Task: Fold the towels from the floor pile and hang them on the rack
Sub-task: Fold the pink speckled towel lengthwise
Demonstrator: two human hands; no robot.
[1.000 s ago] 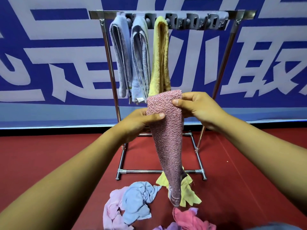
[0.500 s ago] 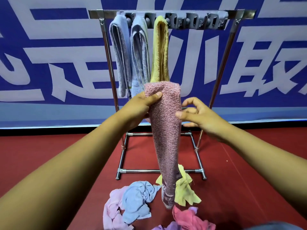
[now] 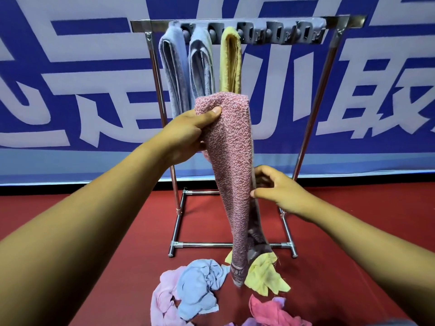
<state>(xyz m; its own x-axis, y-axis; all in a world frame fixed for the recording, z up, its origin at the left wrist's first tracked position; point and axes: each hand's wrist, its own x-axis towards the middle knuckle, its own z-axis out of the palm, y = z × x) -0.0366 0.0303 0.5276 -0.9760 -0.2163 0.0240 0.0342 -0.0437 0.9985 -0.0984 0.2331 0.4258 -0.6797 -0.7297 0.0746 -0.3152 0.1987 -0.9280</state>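
A folded pink towel hangs long and narrow in front of the metal rack. My left hand grips its top fold, thumb on the front. My right hand is lower down and pinches the towel's right edge about halfway along, thumb in front and fingers behind. The towel's bottom end dangles just above the floor pile. On the rack's top clip bar hang two blue-grey towels and a yellow towel, at the left side.
The floor pile holds a crumpled blue towel, a light pink one, a yellow one and a bright pink one on red floor. The rack's base bar lies just behind. A blue banner wall stands behind the rack.
My right hand let go of the towel's top and moved down to its middle edge. My left hand lifted the top fold higher, toward the rack.
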